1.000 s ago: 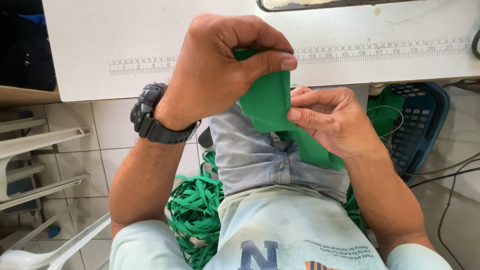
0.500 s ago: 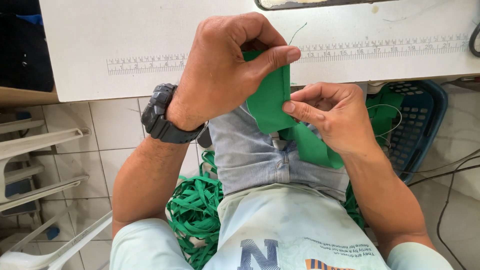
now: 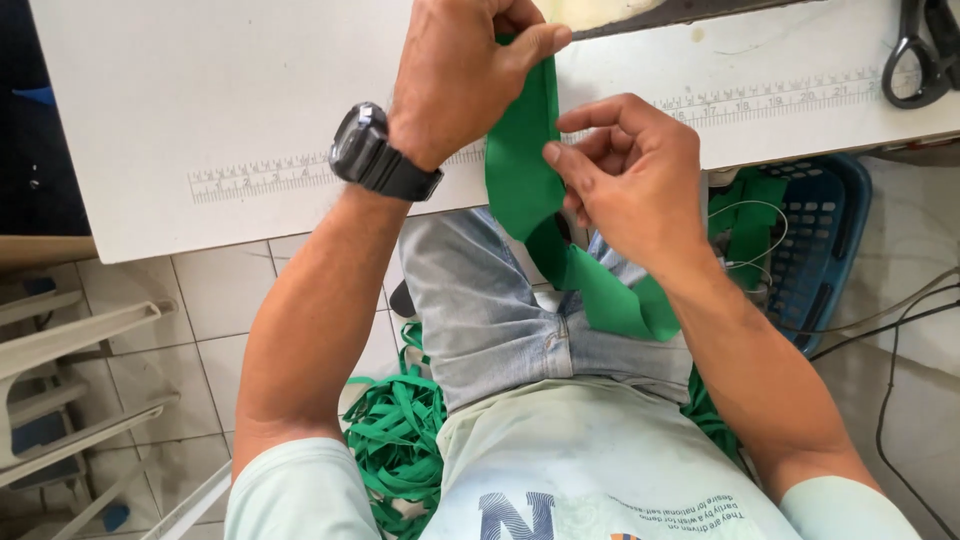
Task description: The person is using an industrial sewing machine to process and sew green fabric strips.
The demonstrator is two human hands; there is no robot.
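My left hand (image 3: pixel 462 75), with a black watch on the wrist, pinches the upper end of a green fabric strip (image 3: pixel 525 165) over the white table (image 3: pixel 220 110). My right hand (image 3: pixel 635 180) grips the same strip lower down, fingers along its right edge. The strip hangs from the table edge down over my lap and trails off to the right.
A ruler scale is printed along the table's front edge. Black scissors (image 3: pixel 920 50) lie at the table's far right. A blue plastic basket (image 3: pixel 820 240) with green fabric stands on the floor at right. A pile of green strips (image 3: pixel 395 440) lies below my lap. White plastic chairs (image 3: pixel 70 370) stand left.
Both hands have lifted the green strip up and forward, from over my lap to over the table's edge.
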